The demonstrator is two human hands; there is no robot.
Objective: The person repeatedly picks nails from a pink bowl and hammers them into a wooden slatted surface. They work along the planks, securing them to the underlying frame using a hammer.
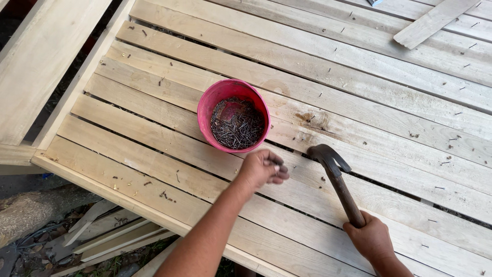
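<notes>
My left hand (262,169) hovers just below a pink bowl (207,110) full of small dark nails (237,124), fingers pinched together on what looks like a nail. My right hand (372,239) grips the wooden handle of a claw hammer (335,178). The hammer's dark metal head rests on a plank to the right of the left hand. The bowl stands on a slatted platform of pale wooden planks (359,77).
A loose short board (433,21) lies at the top right. The platform's edge (102,192) runs along the lower left, with scrap wood strips (110,238) and a log (28,213) on the ground below. Several nails stick out of the planks at right.
</notes>
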